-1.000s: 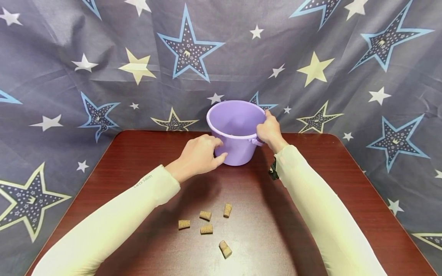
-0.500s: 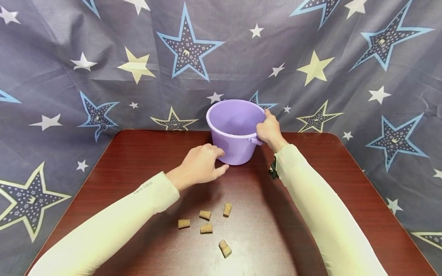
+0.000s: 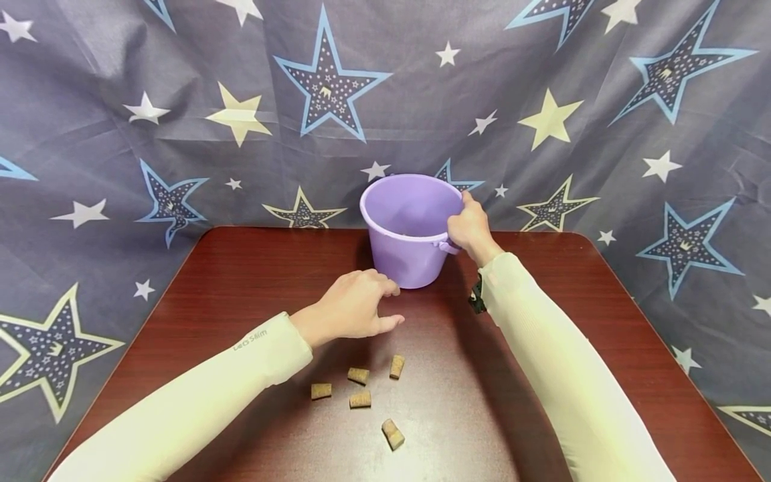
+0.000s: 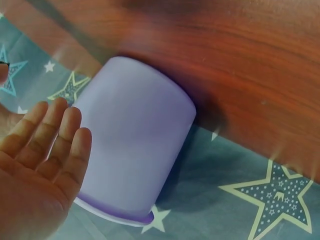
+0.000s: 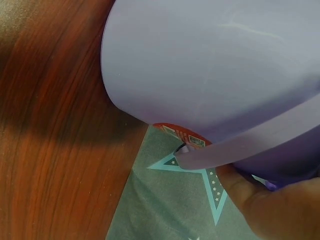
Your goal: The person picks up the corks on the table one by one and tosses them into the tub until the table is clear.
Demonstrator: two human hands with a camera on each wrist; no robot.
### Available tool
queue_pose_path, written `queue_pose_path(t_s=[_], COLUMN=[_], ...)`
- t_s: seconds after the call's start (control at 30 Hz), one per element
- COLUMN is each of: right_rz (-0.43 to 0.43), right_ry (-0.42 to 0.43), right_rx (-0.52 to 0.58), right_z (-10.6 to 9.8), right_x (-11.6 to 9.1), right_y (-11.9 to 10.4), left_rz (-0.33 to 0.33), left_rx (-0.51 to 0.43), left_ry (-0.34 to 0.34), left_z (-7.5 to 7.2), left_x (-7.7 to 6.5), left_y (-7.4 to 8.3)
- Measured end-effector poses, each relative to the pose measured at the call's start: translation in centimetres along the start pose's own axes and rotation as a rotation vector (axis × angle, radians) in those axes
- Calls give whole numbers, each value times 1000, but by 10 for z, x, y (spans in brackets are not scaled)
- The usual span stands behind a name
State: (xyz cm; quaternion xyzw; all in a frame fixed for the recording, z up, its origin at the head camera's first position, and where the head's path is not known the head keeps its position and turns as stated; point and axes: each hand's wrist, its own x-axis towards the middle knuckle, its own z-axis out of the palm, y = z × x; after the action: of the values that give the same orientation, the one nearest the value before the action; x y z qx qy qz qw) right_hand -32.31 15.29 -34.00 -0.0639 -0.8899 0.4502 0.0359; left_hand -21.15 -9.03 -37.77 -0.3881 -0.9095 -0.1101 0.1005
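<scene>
Room opened just right of lower centre, between left hand and right sleeve; five corks cluttered lower centre, the purple bucket blocked the frame's middle!

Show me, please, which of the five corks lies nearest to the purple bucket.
The cork highest in the head view; the other four corks lie lower in the picture, farther from the purple bucket.

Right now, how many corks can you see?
5 on the table: the leftmost cork, one just right of it, one behind that, one farthest back, one frontmost. The bucket hides its floor, so others may be inside.
</scene>
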Motion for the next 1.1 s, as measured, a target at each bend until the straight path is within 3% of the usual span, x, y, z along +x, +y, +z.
queue_pose_path(t_s=[0.37, 0.7, 1.1], right_rz=[-3, 1, -1], right_ry=[1, -3, 1], right_rx=[-6, 6, 0], right_z=[0, 0, 0], right_x=[0, 0, -1], right_y=[-1, 0, 0], left_rz=[52, 138, 147], left_rx=[-15, -22, 26], left_ry=[-100, -203, -283], left_z=[13, 23, 35], left_x=[-10, -16, -20], left_y=[6, 13, 24])
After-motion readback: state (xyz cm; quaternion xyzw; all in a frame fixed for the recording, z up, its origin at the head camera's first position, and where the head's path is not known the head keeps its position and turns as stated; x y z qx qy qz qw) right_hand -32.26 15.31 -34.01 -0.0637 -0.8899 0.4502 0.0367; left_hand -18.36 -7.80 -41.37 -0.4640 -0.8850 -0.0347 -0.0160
